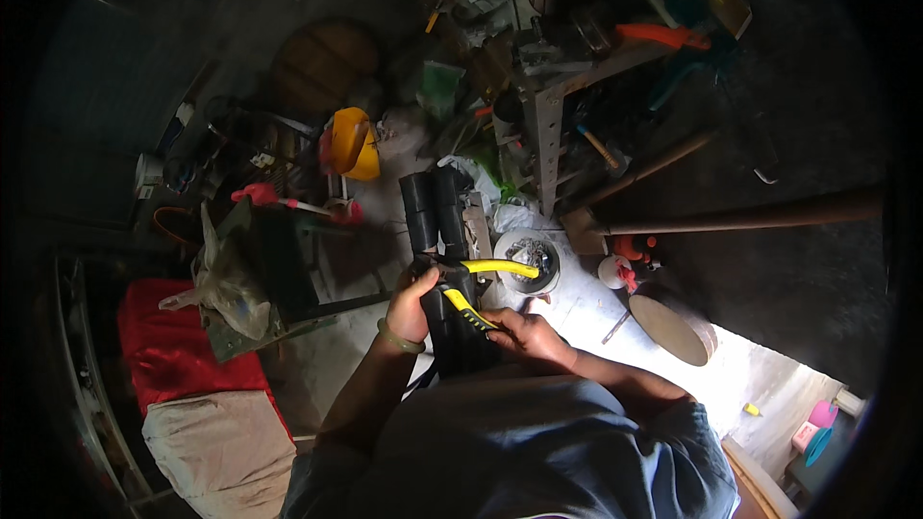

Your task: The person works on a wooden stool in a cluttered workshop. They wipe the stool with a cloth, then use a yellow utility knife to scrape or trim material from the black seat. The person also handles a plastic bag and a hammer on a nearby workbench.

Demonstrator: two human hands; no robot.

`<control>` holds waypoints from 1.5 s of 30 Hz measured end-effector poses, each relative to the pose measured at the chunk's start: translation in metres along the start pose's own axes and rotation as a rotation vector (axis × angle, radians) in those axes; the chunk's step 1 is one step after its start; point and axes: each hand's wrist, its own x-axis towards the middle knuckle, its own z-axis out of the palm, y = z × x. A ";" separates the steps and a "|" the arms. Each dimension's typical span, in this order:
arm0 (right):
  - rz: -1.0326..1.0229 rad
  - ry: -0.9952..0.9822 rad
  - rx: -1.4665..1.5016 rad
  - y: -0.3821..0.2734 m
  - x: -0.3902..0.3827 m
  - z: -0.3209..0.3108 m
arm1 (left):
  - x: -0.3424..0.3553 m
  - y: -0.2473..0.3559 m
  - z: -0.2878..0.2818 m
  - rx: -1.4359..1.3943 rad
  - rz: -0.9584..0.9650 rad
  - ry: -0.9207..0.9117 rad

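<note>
A pair of large pliers (502, 267) with yellow-and-black handles is held over my lap, its handles spread apart. My left hand (411, 309) closes round the dark head end, with the thumb on top; the jaws are hard to make out against the dark background. My right hand (529, 334) grips the end of the lower handle. The upper handle points right, its tip in front of a round white container (555, 276) with small metal pieces inside. Two long black shapes (420, 211) extend away beyond my left hand.
A green metal stand (240, 327) with a plastic bag (231, 288) is at left, near a red cloth (178, 341). A yellow helmet-like object (356, 144) lies farther off. At right are a metal-legged table (545, 149), a long wooden handle (750, 216) and a round board (670, 330).
</note>
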 end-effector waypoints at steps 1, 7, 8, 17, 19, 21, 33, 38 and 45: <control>0.006 -0.024 -0.058 -0.001 0.002 0.001 | 0.000 -0.001 -0.002 -0.032 -0.025 0.028; -0.275 0.085 -0.652 -0.019 0.015 0.001 | -0.001 -0.008 -0.011 -0.129 -0.047 0.152; -0.322 0.129 -0.769 -0.023 0.020 0.000 | -0.002 -0.005 -0.007 -0.125 -0.032 0.150; 0.023 -0.317 -0.937 -0.060 0.060 -0.027 | 0.000 -0.002 -0.005 -0.090 -0.082 0.118; 0.015 -0.265 -0.956 -0.055 0.063 -0.018 | 0.000 0.001 -0.005 -0.058 -0.046 0.065; -0.001 -0.187 -0.946 -0.049 0.066 -0.012 | 0.001 0.001 -0.010 -0.019 0.017 0.013; 0.116 0.279 -0.279 0.039 0.054 -0.011 | 0.018 0.034 -0.041 -0.167 -0.158 0.027; 0.058 0.182 -0.327 0.044 0.077 -0.016 | 0.018 0.050 -0.048 -0.088 -0.157 -0.176; 0.024 0.209 -0.302 0.028 0.094 -0.015 | 0.010 0.065 -0.024 -0.009 0.043 -0.193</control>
